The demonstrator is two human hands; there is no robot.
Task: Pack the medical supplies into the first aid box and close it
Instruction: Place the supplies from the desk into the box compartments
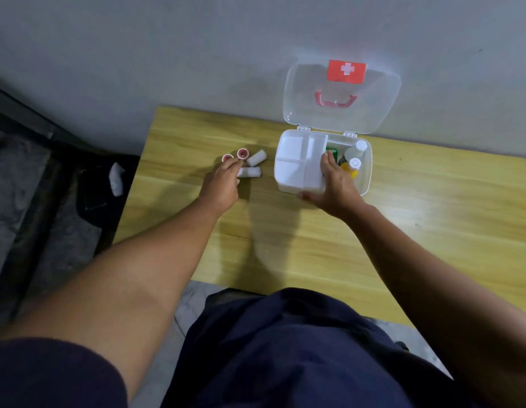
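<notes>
- First aid box [366, 172]: placed on the wooden table [403, 231], with its clear lid [341, 95] raised against the wall.
- White divider tray [297, 163]: seated in the box's left part and grasped at its right edge by the right hand [334, 184]; bottles [354, 156] are seen beside it.
- Left hand [222, 184]: fingertips laid on two tape rolls [242, 153]; a closed grasp cannot be told.
- Two bandage rolls [256, 158]: lying just beside the tapes.
</notes>
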